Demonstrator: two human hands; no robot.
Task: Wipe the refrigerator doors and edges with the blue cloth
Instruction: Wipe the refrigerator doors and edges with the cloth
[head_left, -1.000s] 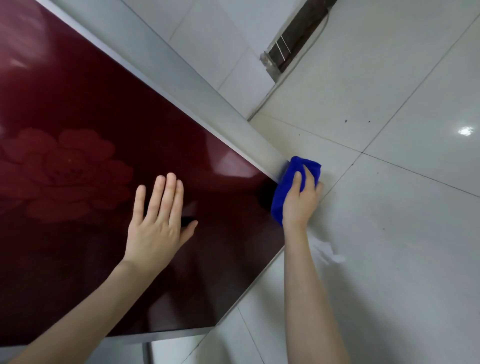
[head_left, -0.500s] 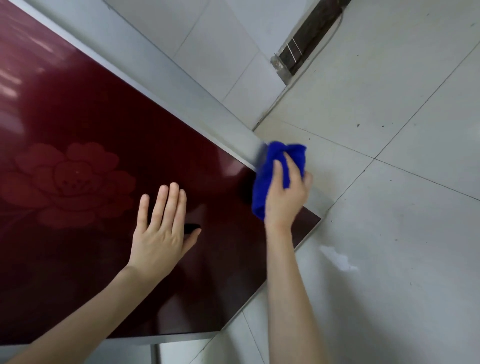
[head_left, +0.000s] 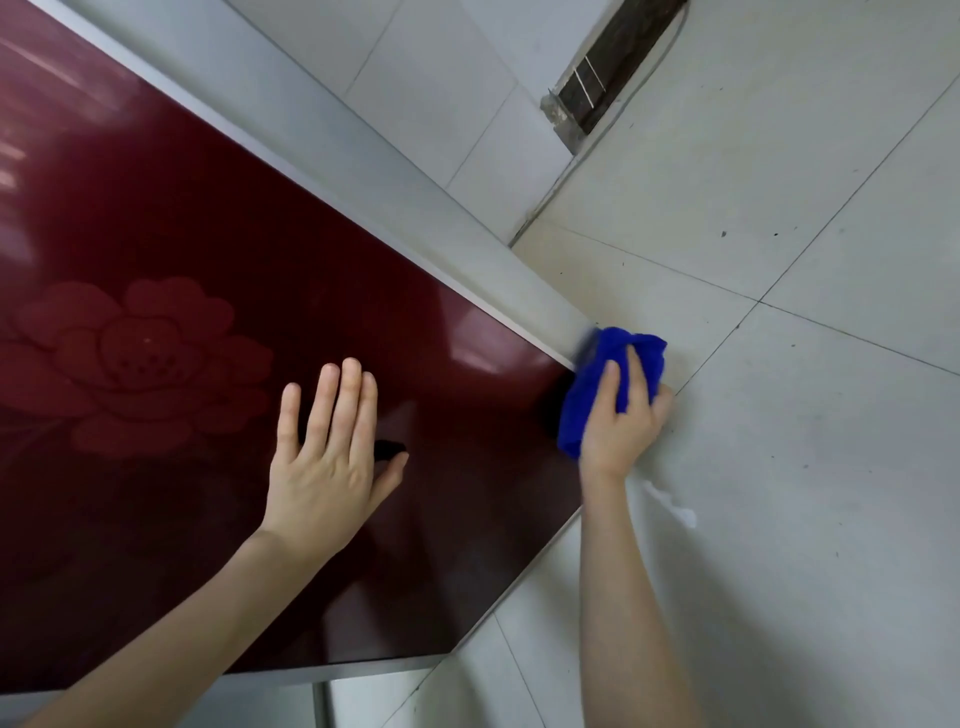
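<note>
Right hand (head_left: 621, 421) grips the bunched blue cloth (head_left: 597, 384), fingers curled over it, pressing it onto the corner of the dark red refrigerator door (head_left: 182, 234) where the glossy front meets the grey side edge (head_left: 363, 156). Left hand (head_left: 327, 462) lies flat on the door front, fingers straight and close together, thumb out, holding nothing, just right of the faint flower pattern (head_left: 130, 364). White scrap (head_left: 675, 506) lies on the tiled floor (head_left: 805, 467) beside the right forearm.
</note>
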